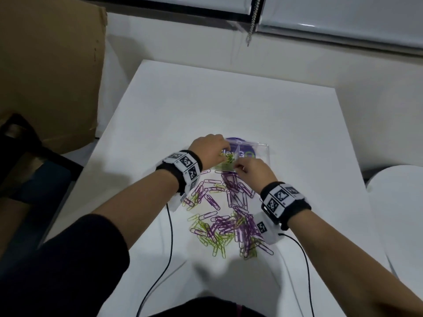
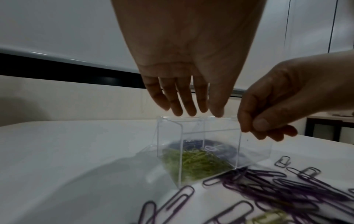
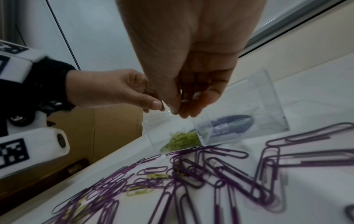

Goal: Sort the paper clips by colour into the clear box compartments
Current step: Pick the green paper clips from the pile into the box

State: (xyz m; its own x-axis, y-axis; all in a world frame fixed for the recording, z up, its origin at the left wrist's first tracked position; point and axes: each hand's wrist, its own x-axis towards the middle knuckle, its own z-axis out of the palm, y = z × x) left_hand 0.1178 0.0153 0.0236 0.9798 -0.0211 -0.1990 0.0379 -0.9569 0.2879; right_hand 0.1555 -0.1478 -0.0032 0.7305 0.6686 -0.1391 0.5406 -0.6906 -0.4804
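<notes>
A clear box [image 1: 258, 149] [image 2: 254, 145] [image 3: 258, 98] stands on the white table [image 1: 229, 99]. Its near-left compartment holds a heap of green clips [image 1: 225, 167] [image 2: 197, 163] [image 3: 182, 141]. My left hand [image 1: 210, 147] [image 2: 191, 110] hangs over the box rim with straight fingers and holds nothing. My right hand [image 1: 240, 167] [image 2: 256, 128] [image 3: 180, 110] hovers at the box's near corner, fingers curled and thumb pressed to the index; no clip shows in that pinch. Loose purple clips [image 1: 233, 223] [image 3: 220, 166] and green clips [image 1: 206, 234] lie mixed in front of the box.
A purple round label [image 1: 238, 147] shows through the box floor. A large cardboard box [image 1: 50, 65] stands left of the table, with a dark chair [image 1: 23, 156] below it. Two black cables [image 1: 170, 236] trail off the near edge. A white round surface [image 1: 396, 202] sits at the right.
</notes>
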